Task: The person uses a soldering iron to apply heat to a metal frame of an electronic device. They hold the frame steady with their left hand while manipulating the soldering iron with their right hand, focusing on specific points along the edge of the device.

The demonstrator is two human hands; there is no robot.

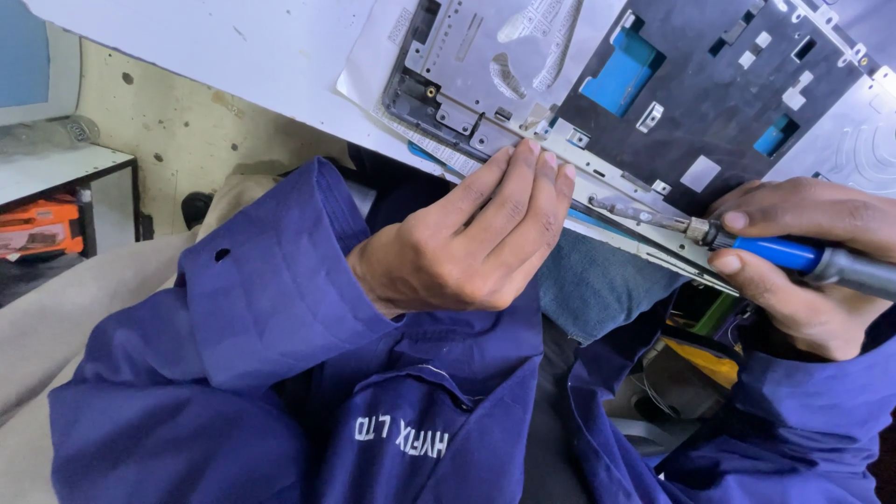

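An opened laptop shell (709, 103) lies inner side up on a white table, with dark sheet, silver metal plates and blue pieces showing. My left hand (467, 243) rests its fingertips against the shell's near edge, by a silver metal bracket (607, 173). My right hand (803, 266) grips a blue-handled screwdriver (779, 252). The screwdriver's metal shaft (644, 217) lies along the near edge of the shell, tip pointing left. Both arms wear dark blue sleeves.
The white table's edge (280, 84) runs diagonally across the top. At far left a low white shelf (65, 168) holds an orange tool (37, 229). Below the shell, my lap shows blue jeans (597, 289) and a yellow-and-black object (691, 364).
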